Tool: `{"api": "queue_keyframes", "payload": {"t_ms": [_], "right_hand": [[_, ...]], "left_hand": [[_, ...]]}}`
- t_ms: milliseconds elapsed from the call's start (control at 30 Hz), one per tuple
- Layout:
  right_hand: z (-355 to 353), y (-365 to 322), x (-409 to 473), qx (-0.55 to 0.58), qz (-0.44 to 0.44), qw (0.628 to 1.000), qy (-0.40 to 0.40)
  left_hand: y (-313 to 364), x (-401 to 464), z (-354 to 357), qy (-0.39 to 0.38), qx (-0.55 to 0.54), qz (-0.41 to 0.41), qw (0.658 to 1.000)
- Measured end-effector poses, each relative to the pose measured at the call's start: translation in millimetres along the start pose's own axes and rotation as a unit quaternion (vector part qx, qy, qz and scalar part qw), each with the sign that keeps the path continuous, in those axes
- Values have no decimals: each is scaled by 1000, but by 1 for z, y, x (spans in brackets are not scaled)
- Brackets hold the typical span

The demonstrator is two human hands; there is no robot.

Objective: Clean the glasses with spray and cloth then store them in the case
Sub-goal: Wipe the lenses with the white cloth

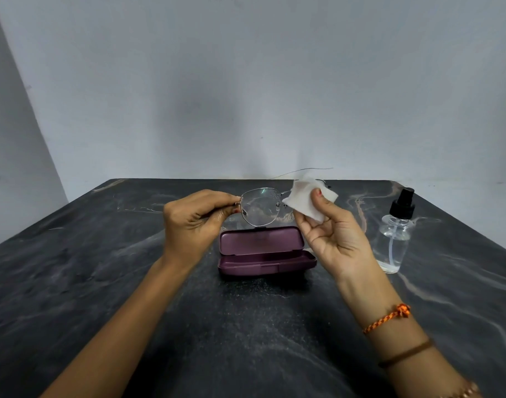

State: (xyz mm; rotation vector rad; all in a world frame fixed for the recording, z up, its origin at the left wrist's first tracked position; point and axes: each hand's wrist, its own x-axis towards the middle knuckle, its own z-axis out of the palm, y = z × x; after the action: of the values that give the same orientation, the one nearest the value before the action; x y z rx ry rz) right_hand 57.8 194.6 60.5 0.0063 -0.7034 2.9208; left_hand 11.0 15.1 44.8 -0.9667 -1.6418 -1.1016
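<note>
Head view, looking down over a dark marbled table (102, 282). Left hand (193, 222) pinches the glasses (260, 206) at the hinge end of the frame, fingers curled around the temple there, holding them raised above the table with the lenses facing the camera. Right hand (335, 237) grips a white cloth (309, 198) between thumb and fingers; the cloth is folded over the lens farthest from the left-hand grip and hides it almost entirely. The lens nearest that grip is uncovered and clear. One thin temple arm of the glasses extends away behind the cloth, toward the wall (246, 81). Directly below the two grips lies the purple case (264, 251), open, its lid tilted back and its tray toward the camera; it rests on the table apart from both hands. Outboard of the right hand stands the spray bottle (395, 234), upright, clear-bodied with a black pump top, near the hand but not touched by it. An orange braided thread (389, 317) and a brown band (407, 353) circle the right wrist.
</note>
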Motion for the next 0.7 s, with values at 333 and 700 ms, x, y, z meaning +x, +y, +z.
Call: {"api": "queue_keyframes", "payload": {"t_ms": [333,700], "right_hand": [[-3,-5,0,-214,-63,975,-3],[-2,-6,1,-75,1,997,13]], "left_hand": [[1,1,-3,-8,28,25,999],[2,-1,1,-7,41,25,999]]}}
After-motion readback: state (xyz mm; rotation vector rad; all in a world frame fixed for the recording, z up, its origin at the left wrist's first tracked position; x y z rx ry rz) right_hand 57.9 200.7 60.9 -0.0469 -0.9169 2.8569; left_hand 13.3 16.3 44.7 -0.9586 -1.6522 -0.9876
